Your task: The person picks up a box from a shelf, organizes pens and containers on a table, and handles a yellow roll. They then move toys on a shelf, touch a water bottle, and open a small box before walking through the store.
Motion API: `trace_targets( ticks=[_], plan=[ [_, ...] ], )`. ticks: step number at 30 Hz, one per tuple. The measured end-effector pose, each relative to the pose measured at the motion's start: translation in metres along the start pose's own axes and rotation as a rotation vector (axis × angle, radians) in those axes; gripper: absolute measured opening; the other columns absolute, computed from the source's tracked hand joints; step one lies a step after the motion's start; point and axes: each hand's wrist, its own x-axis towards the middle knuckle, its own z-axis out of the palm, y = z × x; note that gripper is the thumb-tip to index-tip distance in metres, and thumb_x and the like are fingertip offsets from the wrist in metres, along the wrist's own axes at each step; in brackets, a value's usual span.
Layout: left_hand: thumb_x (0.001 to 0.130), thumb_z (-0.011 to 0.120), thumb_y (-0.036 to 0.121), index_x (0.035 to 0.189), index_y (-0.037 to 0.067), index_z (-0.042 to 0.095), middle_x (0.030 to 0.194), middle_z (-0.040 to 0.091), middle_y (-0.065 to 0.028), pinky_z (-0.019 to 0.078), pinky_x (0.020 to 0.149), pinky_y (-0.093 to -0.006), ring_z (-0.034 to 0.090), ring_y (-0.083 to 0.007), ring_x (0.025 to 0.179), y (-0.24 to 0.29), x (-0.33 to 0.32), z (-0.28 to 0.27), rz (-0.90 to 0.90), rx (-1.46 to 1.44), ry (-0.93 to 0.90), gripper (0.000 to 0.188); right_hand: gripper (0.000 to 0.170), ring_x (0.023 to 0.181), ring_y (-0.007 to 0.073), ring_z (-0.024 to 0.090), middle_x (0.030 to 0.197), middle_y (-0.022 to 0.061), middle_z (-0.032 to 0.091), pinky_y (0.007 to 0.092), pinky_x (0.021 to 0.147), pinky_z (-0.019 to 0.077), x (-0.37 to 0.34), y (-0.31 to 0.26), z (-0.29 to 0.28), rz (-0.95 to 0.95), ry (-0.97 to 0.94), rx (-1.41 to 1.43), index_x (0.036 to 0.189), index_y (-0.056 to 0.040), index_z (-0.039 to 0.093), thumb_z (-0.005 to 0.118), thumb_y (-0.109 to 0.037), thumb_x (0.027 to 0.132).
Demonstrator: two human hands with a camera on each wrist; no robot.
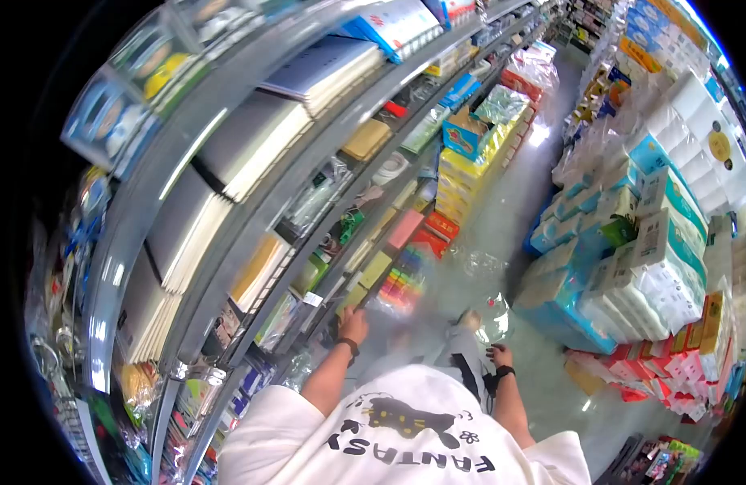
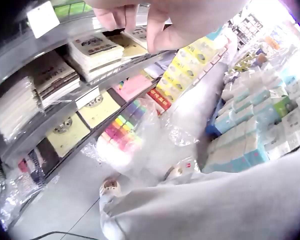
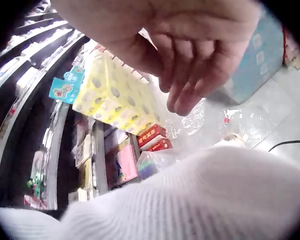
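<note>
In the head view, the left hand (image 1: 354,325) is at the front of a long shelf unit (image 1: 114,275), while the right hand (image 1: 500,354) hangs over the floor, well apart from it. Each wrist wears a dark band, and the person has on a white T-shirt (image 1: 405,453) with a cat print. Plastic-wrapped packs (image 1: 644,279) are heaped across the aisle on the right. In the left wrist view, the left hand's fingers bend down over a tan booklet (image 2: 129,46), which lies on a shelf just beside a white stack of booklets (image 2: 95,50); whether they pinch it or only touch it, I cannot tell. On the lower shelf are cream booklets (image 2: 67,134) and a pink packet (image 2: 132,87), with a many-coloured bundle (image 2: 122,131) near them. In the right wrist view, the right hand is relaxed and holds nothing, its fingers loosely curled and close together. Beyond it are yellow-wrapped packs (image 3: 117,90), with red boxes (image 3: 152,134) just below them.
</note>
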Motion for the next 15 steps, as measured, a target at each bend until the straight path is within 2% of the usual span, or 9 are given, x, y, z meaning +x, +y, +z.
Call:
trace_targets(
  ticks=[2,3,4,8,11,12,15],
  plan=[
    [0.068,0.055,0.011,0.089,0.013,0.06,0.118,0.04,-0.012,0.0293,0.094,-0.0417,0.035,-0.0328,0.111,-0.017,0.005,0.025,-0.054,0.044,-0.005,0.022,0.028,0.067,0.0208,0.062,0.083,0.0134,0.063,0.0291,0.055,0.0451,0.017,-0.003,-0.021,0.087,0.042,0.056,0.102,0.0003,0.053,0.045,-0.006,0.076],
    [0.068,0.055,0.011,0.088,0.013,0.06,0.116,0.041,-0.0118,0.0297,0.093,-0.0417,0.035,-0.0328,0.11,-0.02,0.002,0.031,-0.073,0.06,0.002,0.021,0.025,0.067,0.0206,0.062,0.084,0.0157,0.063,0.0293,0.056,0.0458,0.026,-0.007,-0.034,0.127,0.014,0.044,0.099,0.0012,0.052,0.039,-0.004,0.078],
    [0.068,0.056,0.01,0.087,0.013,0.06,0.115,0.041,-0.0117,0.0301,0.092,-0.0418,0.036,-0.0328,0.108,-0.019,-0.001,0.033,-0.099,0.074,0.014,0.02,0.026,0.067,0.0207,0.062,0.084,0.0156,0.063,0.0292,0.055,0.0458,0.034,-0.01,-0.043,0.185,-0.012,0.022,0.099,0.0011,0.052,0.039,-0.005,0.078],
    [0.066,0.057,0.007,0.085,0.012,0.059,0.11,0.043,-0.011,0.0316,0.09,-0.0417,0.038,-0.0325,0.103,0.031,-0.003,0.046,-0.24,0.106,0.074,0.019,0.025,0.067,0.0198,0.062,0.085,0.0121,0.063,0.0301,0.055,0.0453,0.088,-0.048,-0.086,0.254,-0.091,-0.113,0.101,-0.002,0.053,0.042,-0.009,0.079],
    [0.065,0.057,0.007,0.084,0.011,0.059,0.108,0.043,-0.0108,0.0313,0.09,-0.0413,0.038,-0.0329,0.102,0.066,0.008,0.071,-0.214,0.067,0.137,0.019,0.025,0.068,0.0191,0.062,0.085,0.0114,0.063,0.03,0.057,0.0455,0.13,-0.091,-0.115,0.103,-0.107,-0.152,0.101,-0.0034,0.053,0.041,-0.01,0.08],
    [0.066,0.057,0.008,0.084,0.01,0.059,0.104,0.045,-0.0112,0.031,0.088,-0.0407,0.039,-0.0304,0.101,0.083,0.015,0.078,-0.216,0.059,0.182,0.019,0.025,0.068,0.0191,0.062,0.084,0.0111,0.063,0.0299,0.057,0.0455,0.143,-0.104,-0.125,0.07,-0.125,-0.156,0.101,-0.0033,0.053,0.041,-0.01,0.08],
    [0.066,0.058,0.009,0.086,0.011,0.059,0.104,0.046,-0.0117,0.0308,0.089,-0.0397,0.039,-0.0307,0.102,0.143,0.051,0.084,-0.152,0.035,0.201,0.02,0.026,0.068,0.0189,0.062,0.083,0.01,0.063,0.0294,0.058,0.0455,0.183,-0.138,-0.142,-0.032,-0.191,-0.164,0.101,-0.0032,0.053,0.04,-0.01,0.08]
  ],
)
